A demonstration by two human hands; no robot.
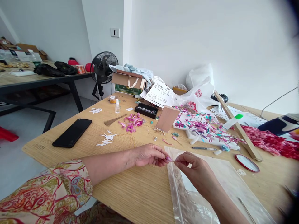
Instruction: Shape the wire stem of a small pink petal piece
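Observation:
My left hand [151, 155] pinches a small pink-purple petal piece [169, 159] between thumb and fingers. From the right, my right hand [189, 163] has its thumb and forefinger pressed together at the pale tip of that piece; any thread or wire there is too fine to make out. Both hands are above the left edge of a clear plastic bag [221, 174]. Behind them lie a heap of pink petals [132, 122], white petal strips [106, 138], a wooden block [167, 119] and a black tray of small parts [146, 110].
A black phone [72, 133] and a small bottle [117, 106] are at the left. Wired flowers [205, 126], a wooden bar [238, 127], a pen [204, 148] and a red-rimmed dish [247, 163] lie at the right. A fan [104, 68] stands behind the table.

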